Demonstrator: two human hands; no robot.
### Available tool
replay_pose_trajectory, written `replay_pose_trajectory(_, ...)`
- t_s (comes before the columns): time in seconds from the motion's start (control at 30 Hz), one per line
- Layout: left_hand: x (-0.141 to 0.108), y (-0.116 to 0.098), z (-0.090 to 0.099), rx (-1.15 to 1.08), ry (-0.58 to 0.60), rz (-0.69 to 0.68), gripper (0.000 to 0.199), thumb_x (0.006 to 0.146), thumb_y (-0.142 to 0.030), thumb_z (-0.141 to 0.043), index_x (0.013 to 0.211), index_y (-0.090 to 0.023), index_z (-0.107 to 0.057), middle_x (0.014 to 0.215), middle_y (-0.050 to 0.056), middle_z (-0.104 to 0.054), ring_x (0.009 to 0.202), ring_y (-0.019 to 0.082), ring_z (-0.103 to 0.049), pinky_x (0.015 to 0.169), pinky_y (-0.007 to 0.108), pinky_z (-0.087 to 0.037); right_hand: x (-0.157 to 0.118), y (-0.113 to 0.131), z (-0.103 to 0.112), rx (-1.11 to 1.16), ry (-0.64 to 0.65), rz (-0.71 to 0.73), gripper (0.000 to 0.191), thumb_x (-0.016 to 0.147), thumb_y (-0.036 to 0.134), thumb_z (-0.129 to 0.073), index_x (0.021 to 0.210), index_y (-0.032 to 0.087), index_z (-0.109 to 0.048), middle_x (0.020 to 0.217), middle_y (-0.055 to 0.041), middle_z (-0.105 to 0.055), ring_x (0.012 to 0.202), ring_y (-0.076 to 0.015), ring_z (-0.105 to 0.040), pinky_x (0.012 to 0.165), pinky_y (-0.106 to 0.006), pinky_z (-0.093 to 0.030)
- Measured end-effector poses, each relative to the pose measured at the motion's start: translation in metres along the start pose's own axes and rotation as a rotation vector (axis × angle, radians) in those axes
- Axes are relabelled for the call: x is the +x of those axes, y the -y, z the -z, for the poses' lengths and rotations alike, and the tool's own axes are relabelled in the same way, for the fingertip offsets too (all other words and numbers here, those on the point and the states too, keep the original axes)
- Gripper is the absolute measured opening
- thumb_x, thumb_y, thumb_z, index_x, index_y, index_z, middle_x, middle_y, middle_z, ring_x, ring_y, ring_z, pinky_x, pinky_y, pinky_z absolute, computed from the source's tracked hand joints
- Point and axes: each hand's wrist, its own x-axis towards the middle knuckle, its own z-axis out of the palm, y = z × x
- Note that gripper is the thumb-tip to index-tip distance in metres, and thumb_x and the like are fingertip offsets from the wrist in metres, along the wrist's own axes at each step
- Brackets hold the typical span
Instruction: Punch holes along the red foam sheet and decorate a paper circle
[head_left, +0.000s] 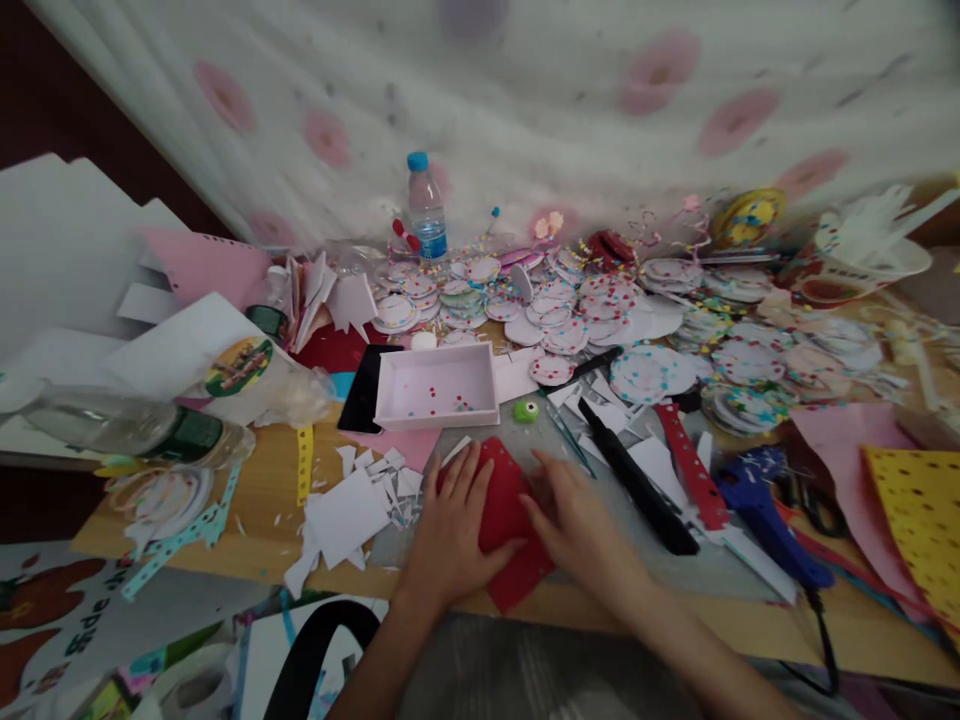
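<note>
A red sheet (504,500) lies near the front edge of the table, on a grey mat. My left hand (455,525) rests flat on its left part, fingers spread. At the right edge of the sheet, my right hand (577,515) touches it with curled, slightly parted fingers; whether it pinches the edge is hard to see. Just beyond the sheet stand an open white box (439,385) with small red bits inside and a small green piece (526,411). White paper scraps (349,515) lie left of my left hand.
A black-handled tool (637,480), a red dotted strip (686,465) and a blue glue gun (772,520) lie to the right. Dotted paper discs (566,320) pile up behind. A water bottle (427,210) stands at the back; another bottle (142,428) lies left.
</note>
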Motion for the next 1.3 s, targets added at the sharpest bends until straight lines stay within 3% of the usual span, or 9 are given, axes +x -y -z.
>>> replay_pose_trajectory(0.17,-0.001,0.0,0.001,-0.002,-0.004,0.012,0.086,0.077,-0.057,-0.06,0.143,-0.009,-0.035,0.155,0.019,-0.024,0.143,0.033,-0.022,0.116,0.056,-0.011,0.012,-0.001,-0.004,0.086,0.091,-0.091,0.012,0.083,0.024,-0.053,0.088,0.016,-0.06,0.078,-0.0074,-0.067,0.07,-0.0211,-0.062,0.064,-0.032,-0.046)
replay_pose_trajectory(0.27,0.0,-0.001,0.002,-0.027,-0.015,0.016,0.088,0.076,-0.058,-0.061,0.144,-0.01,-0.033,0.154,0.019,-0.028,0.142,0.033,-0.025,0.117,0.055,-0.011,0.012,-0.003,0.012,0.181,0.081,-0.084,0.019,0.085,0.032,-0.052,0.076,0.018,-0.061,0.069,-0.0041,-0.064,0.062,-0.0179,-0.057,0.059,-0.029,-0.043)
replay_pose_trajectory(0.63,0.002,0.001,0.004,-0.081,0.034,0.007,0.09,0.079,-0.07,-0.049,0.147,-0.015,-0.031,0.154,0.015,-0.029,0.142,0.032,-0.025,0.116,0.057,-0.006,0.014,-0.021,0.09,0.288,-0.441,-0.253,0.034,0.073,0.051,-0.067,0.082,0.018,-0.071,0.061,-0.0011,-0.062,0.051,-0.0141,-0.052,0.048,-0.027,-0.04)
replay_pose_trajectory(0.77,0.001,0.001,0.004,-0.098,0.047,0.008,0.096,0.076,-0.075,-0.048,0.147,-0.014,-0.031,0.155,0.016,-0.027,0.142,0.034,-0.024,0.116,0.059,-0.005,0.004,-0.043,0.121,-0.064,-0.661,-0.312,0.037,0.081,0.048,-0.061,0.092,0.014,-0.071,0.073,-0.009,-0.066,0.063,-0.0217,-0.06,0.059,-0.034,-0.046)
replay_pose_trajectory(0.87,-0.001,0.0,0.007,-0.108,0.037,-0.002,0.095,0.076,-0.074,-0.049,0.146,-0.013,-0.031,0.154,0.017,-0.03,0.141,0.035,-0.026,0.115,0.06,-0.007,0.0,-0.06,0.131,-0.492,-0.634,-0.204,0.042,0.087,0.043,-0.053,0.103,0.008,-0.07,0.084,-0.018,-0.066,0.081,-0.0323,-0.063,0.072,-0.044,-0.048)
replay_pose_trajectory(0.97,0.003,-0.007,0.01,-0.09,-0.02,0.026,0.073,0.087,-0.06,-0.048,0.142,-0.013,-0.038,0.149,0.016,-0.039,0.137,0.033,-0.033,0.114,0.058,-0.013,0.005,-0.06,0.123,-0.584,-0.671,-0.021,0.038,0.087,0.036,-0.054,0.109,0.007,-0.067,0.094,-0.0208,-0.064,0.094,-0.0338,-0.06,0.084,-0.047,-0.048)
replay_pose_trajectory(1.03,0.012,-0.014,0.011,-0.058,-0.067,0.06,0.059,0.091,-0.049,-0.047,0.137,-0.012,-0.044,0.142,0.015,-0.048,0.131,0.032,-0.04,0.113,0.057,-0.019,0.014,-0.049,0.111,-0.469,-0.611,0.13,0.03,0.088,0.031,-0.053,0.108,0.011,-0.065,0.099,-0.0167,-0.063,0.096,-0.0286,-0.06,0.087,-0.043,-0.048)
replay_pose_trajectory(1.13,0.032,-0.025,0.009,-0.001,-0.082,0.087,0.05,0.09,-0.038,-0.054,0.131,-0.011,-0.049,0.126,0.014,-0.06,0.118,0.03,-0.05,0.109,0.055,-0.028,0.037,-0.026,0.083,-0.31,-0.311,0.31,0.025,0.091,0.024,-0.048,0.111,0.014,-0.06,0.103,-0.0135,-0.061,0.097,-0.0234,-0.059,0.087,-0.038,-0.049)
replay_pose_trajectory(1.3,0.045,-0.025,0.012,-0.005,0.002,0.096,0.013,0.087,-0.022,-0.059,0.096,-0.017,-0.065,0.089,0.007,-0.065,0.095,0.027,-0.058,0.096,0.048,-0.044,0.08,-0.008,0.038,-0.314,-0.018,0.321,0.031,0.084,0.012,-0.049,0.115,0.011,-0.057,0.111,-0.017,-0.059,0.106,-0.0277,-0.056,0.09,-0.042,-0.046)
